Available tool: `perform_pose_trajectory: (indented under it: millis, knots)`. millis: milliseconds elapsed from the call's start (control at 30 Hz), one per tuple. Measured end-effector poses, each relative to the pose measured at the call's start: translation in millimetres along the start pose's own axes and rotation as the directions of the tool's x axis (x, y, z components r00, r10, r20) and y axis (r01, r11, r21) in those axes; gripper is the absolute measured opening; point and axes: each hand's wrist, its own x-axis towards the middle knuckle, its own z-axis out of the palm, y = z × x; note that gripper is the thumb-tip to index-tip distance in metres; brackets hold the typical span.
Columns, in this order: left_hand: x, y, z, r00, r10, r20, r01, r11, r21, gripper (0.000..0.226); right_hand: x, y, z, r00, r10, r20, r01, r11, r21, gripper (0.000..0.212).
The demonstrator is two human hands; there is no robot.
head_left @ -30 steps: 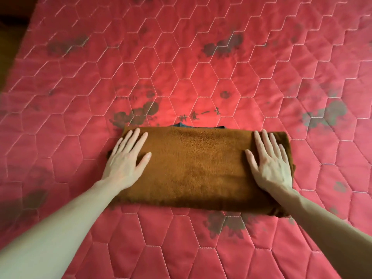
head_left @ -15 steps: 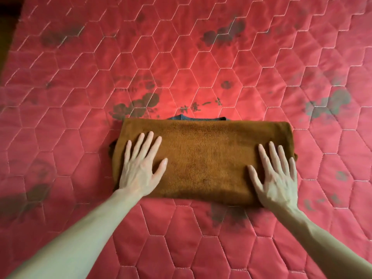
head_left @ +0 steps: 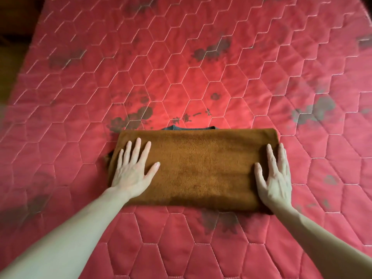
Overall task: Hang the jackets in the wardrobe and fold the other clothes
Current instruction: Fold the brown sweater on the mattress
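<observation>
A brown fleecy garment [head_left: 201,168] lies folded into a flat rectangle on the red quilted bed cover [head_left: 181,67]. A dark ribbed collar edge [head_left: 189,128] peeks out along its far side. My left hand [head_left: 132,170] lies flat on the left end of the fold, fingers straight and spread. My right hand [head_left: 275,176] lies flat on the right end, fingers straight, pressing the cloth down.
The bed cover has a hexagon stitch pattern with dark flower prints. Its left edge [head_left: 30,57] drops off to a dark floor at the upper left. Open bedding stretches beyond and beside the garment.
Both hands have slid along the folded garment: first towards me, then the left hand outward to the left end. The garment keeps its folded shape.
</observation>
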Motion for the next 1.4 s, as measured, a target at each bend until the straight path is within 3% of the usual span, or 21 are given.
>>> perform_pose_trajectory:
  millis: [100, 233, 300, 400, 467, 533, 600, 633, 667, 700, 767, 800, 833, 900, 1000, 1167, 1300, 1400]
  knots:
    - [-23.8, 50.9, -0.6, 0.999, 0.028, 0.026, -0.027, 1.000, -0.011, 0.081, -2.7, -4.0, -3.2, 0.992, 0.123, -0.006, -0.121, 0.987, 0.110, 0.086]
    - [-53.8, 130.4, 10.3, 0.966, 0.260, 0.010, -0.260, 0.966, 0.003, 0.070, -16.0, -21.2, -19.9, 0.920, 0.392, 0.013, -0.379, 0.880, 0.286, 0.103]
    - [-57.5, 161.4, 22.7, 0.917, 0.399, 0.005, -0.399, 0.916, 0.037, 0.068, -16.4, -25.2, -29.7, 0.854, 0.509, 0.107, -0.503, 0.756, 0.419, 0.097]
    - [-56.9, 178.2, 34.9, 0.889, 0.457, 0.035, -0.459, 0.884, 0.093, 0.067, -12.6, -28.1, -43.0, 0.749, 0.599, 0.283, -0.658, 0.619, 0.429, 0.063]
    - [-56.2, 178.2, 30.3, 0.887, 0.458, 0.061, -0.462, 0.883, 0.080, 0.067, -10.8, -36.4, -52.3, 0.743, 0.574, 0.343, -0.668, 0.621, 0.410, 0.043]
    - [-59.1, 170.8, 21.4, 0.869, 0.485, 0.096, -0.487, 0.874, -0.005, 0.065, -12.7, -56.1, -64.8, 0.793, 0.494, 0.356, -0.609, 0.670, 0.425, 0.034]
    - [-63.5, 161.8, 8.1, 0.885, 0.457, 0.092, -0.422, 0.870, -0.256, 0.061, -14.5, -83.7, -77.3, 0.871, 0.400, 0.284, -0.480, 0.815, 0.325, 0.030]
    - [-64.9, 158.9, -1.7, 0.912, 0.397, 0.099, -0.316, 0.837, -0.447, 0.057, -15.4, -100.4, -84.3, 0.901, 0.359, 0.245, -0.414, 0.879, 0.236, 0.028]
    - [-66.2, 157.5, -15.4, 0.947, 0.299, 0.121, -0.152, 0.745, -0.650, 0.052, -16.6, -118.7, -90.0, 0.925, 0.315, 0.214, -0.348, 0.927, 0.138, 0.027]
    - [-66.9, 155.7, -30.0, 0.966, 0.174, 0.189, 0.057, 0.572, -0.818, 0.047, -18.5, -138.8, -94.8, 0.943, 0.270, 0.195, -0.284, 0.958, 0.045, 0.027]
    - [-64.2, 148.0, -59.4, 0.919, 0.018, 0.393, 0.387, 0.135, -0.912, 0.044, -22.6, -184.5, -99.9, 0.962, 0.215, 0.169, -0.197, 0.973, -0.121, 0.029]
    - [-60.7, 140.0, -68.1, 0.891, 0.007, 0.455, 0.455, -0.021, -0.890, 0.045, -25.2, -207.9, -99.1, 0.969, 0.192, 0.154, -0.162, 0.969, -0.185, 0.029]
    - [-55.7, 129.4, -73.1, 0.871, 0.015, 0.492, 0.490, -0.117, -0.864, 0.049, -28.0, -230.9, -96.0, 0.976, 0.159, 0.146, -0.123, 0.965, -0.230, 0.029]
    - [-47.9, 104.9, -84.5, 0.853, 0.039, 0.520, 0.514, -0.223, -0.828, 0.054, -34.8, -271.3, -81.6, 0.981, 0.100, 0.168, -0.046, 0.953, -0.298, 0.030]
    - [-35.7, 69.7, -96.4, 0.850, 0.083, 0.521, 0.524, -0.248, -0.815, 0.059, -47.7, -318.1, -41.6, 0.974, 0.057, 0.220, 0.021, 0.941, -0.337, 0.032]
    - [-25.2, 24.0, -95.5, 0.846, 0.157, 0.509, 0.528, -0.118, -0.841, 0.048, -67.0, -356.4, 25.7, 0.932, 0.073, 0.355, 0.030, 0.960, -0.277, 0.055]
    - [-22.5, -10.6, -76.5, 0.846, 0.000, 0.533, 0.532, -0.057, -0.845, 0.047, -84.6, -352.8, 41.6, 0.891, -0.025, 0.453, 0.052, 0.998, -0.046, 0.055]
    - [-23.7, -26.2, -64.0, 0.869, -0.026, 0.494, 0.495, 0.015, -0.869, 0.038, -92.2, -337.8, 39.4, 0.851, -0.091, 0.517, -0.025, 0.977, 0.214, 0.052]
